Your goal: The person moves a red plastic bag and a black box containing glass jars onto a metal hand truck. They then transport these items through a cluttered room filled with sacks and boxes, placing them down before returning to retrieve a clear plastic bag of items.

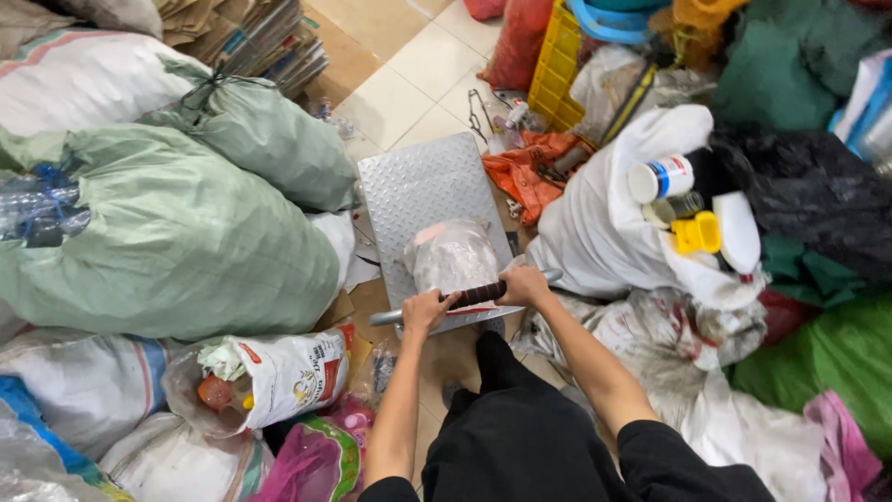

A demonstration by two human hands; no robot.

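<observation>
Platform trolley point(423, 191): checker-plate steel deck on the tiled floor, wedged between the green sacks point(177, 232) and the white bag point(604, 223). Clear bag point(452, 256) sits on the deck. Left hand point(426, 310) and right hand point(524, 285) both clenched around the handle bar point(476, 296). Likely stiff and heavy; the bar is the hold point.

The light around me is bright and even — shadows are soft, focus is sharp, only the edges bend slightly.
</observation>
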